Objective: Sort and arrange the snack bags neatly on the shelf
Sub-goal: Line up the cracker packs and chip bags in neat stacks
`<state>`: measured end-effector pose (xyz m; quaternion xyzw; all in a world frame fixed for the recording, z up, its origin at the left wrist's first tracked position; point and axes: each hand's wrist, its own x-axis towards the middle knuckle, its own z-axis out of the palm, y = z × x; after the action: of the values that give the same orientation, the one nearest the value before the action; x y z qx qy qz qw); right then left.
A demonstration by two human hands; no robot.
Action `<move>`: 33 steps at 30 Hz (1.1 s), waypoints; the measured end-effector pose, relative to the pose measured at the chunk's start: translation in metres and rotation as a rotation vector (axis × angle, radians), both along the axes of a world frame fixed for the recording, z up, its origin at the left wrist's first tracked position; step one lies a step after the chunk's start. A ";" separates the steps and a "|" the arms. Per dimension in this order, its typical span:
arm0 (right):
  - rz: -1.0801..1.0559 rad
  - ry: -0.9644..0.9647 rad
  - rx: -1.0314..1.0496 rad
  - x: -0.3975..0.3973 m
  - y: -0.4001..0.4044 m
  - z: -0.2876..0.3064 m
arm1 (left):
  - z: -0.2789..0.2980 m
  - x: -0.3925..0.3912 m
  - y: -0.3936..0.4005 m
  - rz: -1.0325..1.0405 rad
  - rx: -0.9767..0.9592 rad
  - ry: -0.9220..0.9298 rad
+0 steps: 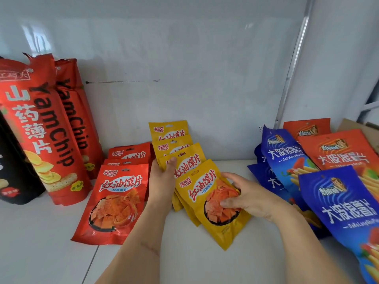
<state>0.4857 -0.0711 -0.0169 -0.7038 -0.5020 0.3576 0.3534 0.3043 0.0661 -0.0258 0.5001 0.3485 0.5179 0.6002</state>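
Snack bags: red row (pixel 114 201) lined up left of centre; yellow row (pixel 213 203) gripped by left hand (pixel 162 181) and right hand (pixel 246 197), unsquared. Blue and orange bags (pixel 336 203) at right lie jumbled, unsorted.

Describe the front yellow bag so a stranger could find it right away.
On the white shelf, between the red bags and the blue bags, a row of yellow bags runs back toward the wall. The front yellow bag is nearest the camera. It alone has the right hand on it and leans sideways.
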 end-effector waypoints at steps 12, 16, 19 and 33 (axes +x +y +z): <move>-0.201 -0.186 0.161 -0.022 0.006 0.009 | 0.006 0.005 -0.004 -0.110 -0.038 -0.019; -0.184 -0.084 0.116 -0.041 0.015 0.001 | 0.012 0.001 -0.006 -0.147 -0.089 -0.026; -0.315 -0.145 0.116 -0.057 0.019 -0.007 | 0.012 -0.004 -0.004 -0.175 -0.148 0.027; -0.579 -0.426 0.015 -0.109 0.027 -0.018 | 0.012 -0.011 0.006 0.016 -0.062 0.505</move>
<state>0.3765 -0.0439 -0.0351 -0.8730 -0.3467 0.0841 0.3325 0.2938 0.0725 -0.0134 0.5922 0.5070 0.3703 0.5051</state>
